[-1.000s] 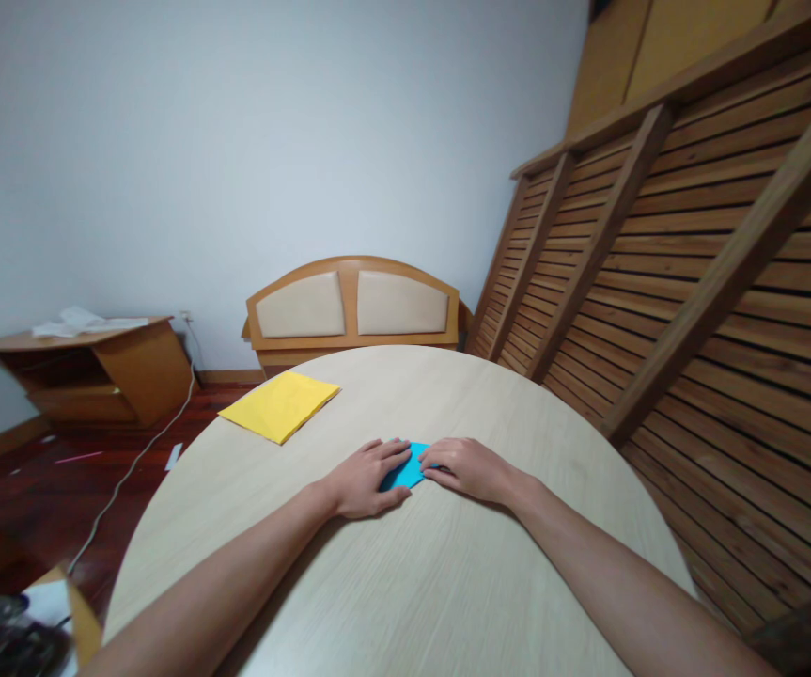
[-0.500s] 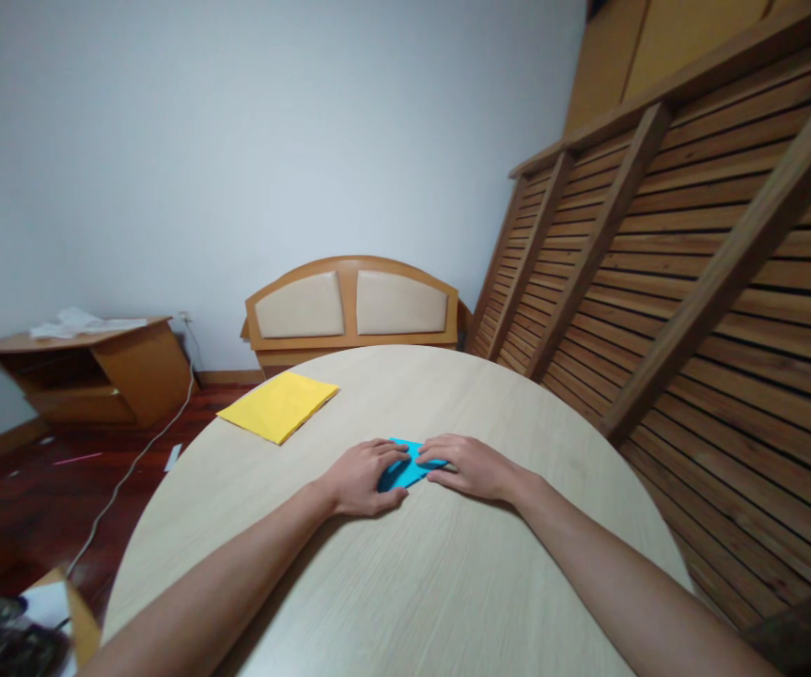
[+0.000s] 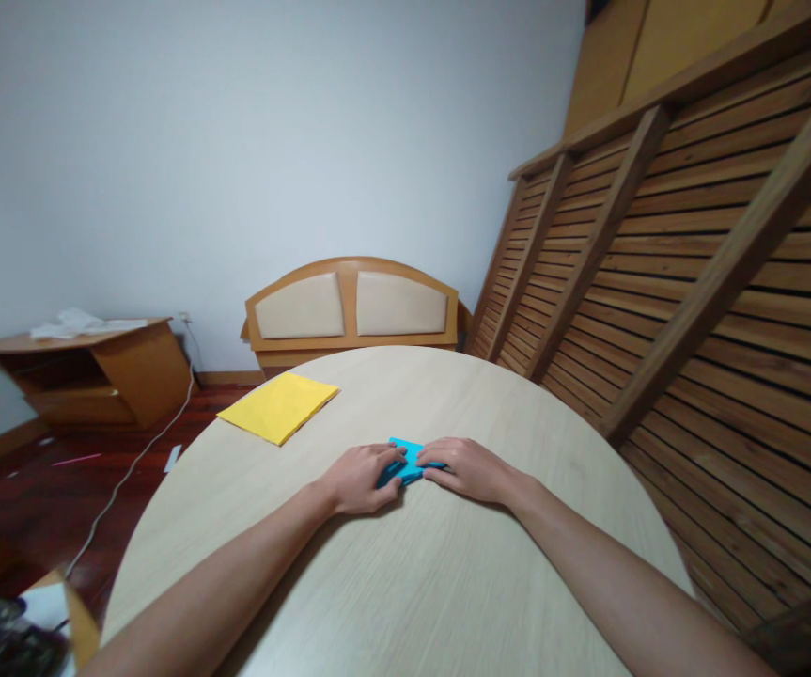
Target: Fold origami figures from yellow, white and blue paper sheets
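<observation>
- Left hand (image 3: 359, 478) has curled its fingers in since a second ago; before, they lay flatter over the blue paper (image 3: 405, 458). Now the fingertips press at the sheet's left edge.
- Right hand (image 3: 467, 467) has shifted only slightly — it rests fingers-down on the paper's right side, as before.
- More of the paper's far corner shows now than a second ago, so the fold seems to be getting pressed down rather than opened out. That is a judgement; the crease itself is hidden under the fingers.
- Grip: neither hand closes round anything. Both lie palm-down, fingers bent, pinning the sheet flat against the worktop (image 3: 412, 583).
- The blue paper: small, bright cyan, folded to a pointed shape, lying flat near the middle of the round pale wood-grain worktop, between the two hands and touching both.
- Yellow paper (image 3: 279, 405) lies well apart, toward the far left edge — untouched.
- Beyond: a padded headboard (image 3: 353, 306) against the wall, a slatted wooden frame (image 3: 694, 263) leaning at right.
</observation>
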The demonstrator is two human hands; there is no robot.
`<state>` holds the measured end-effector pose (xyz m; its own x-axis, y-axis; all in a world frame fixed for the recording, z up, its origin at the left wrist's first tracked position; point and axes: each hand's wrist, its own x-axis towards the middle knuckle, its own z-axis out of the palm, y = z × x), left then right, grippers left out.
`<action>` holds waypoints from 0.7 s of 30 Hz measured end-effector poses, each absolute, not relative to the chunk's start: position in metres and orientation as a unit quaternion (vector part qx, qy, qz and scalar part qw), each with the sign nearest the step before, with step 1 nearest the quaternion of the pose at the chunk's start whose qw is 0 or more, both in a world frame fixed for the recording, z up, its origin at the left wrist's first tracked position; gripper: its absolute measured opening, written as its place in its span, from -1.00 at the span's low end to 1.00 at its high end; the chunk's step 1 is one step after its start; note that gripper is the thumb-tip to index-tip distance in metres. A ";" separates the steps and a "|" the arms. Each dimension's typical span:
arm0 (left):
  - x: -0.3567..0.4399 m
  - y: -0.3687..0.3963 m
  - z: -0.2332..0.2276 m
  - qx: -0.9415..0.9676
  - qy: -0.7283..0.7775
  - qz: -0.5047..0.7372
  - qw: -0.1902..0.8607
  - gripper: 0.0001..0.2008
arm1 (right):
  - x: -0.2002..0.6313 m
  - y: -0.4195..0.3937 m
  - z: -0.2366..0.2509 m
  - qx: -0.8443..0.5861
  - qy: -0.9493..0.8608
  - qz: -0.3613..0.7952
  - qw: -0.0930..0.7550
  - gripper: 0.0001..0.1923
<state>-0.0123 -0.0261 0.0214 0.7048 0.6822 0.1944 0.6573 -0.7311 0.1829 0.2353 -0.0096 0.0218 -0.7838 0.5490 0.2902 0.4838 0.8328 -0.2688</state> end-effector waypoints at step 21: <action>-0.007 -0.021 0.013 0.905 0.378 0.183 0.068 -0.75 | 0.229 -0.010 0.018 -0.307 -0.932 0.020 0.194 -0.80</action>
<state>-0.0070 -0.0209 0.0133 0.6476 0.7090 0.2793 0.6590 -0.7051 0.2619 0.2286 -0.0103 0.0176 -0.7365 0.5788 0.3501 0.5635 0.8113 -0.1558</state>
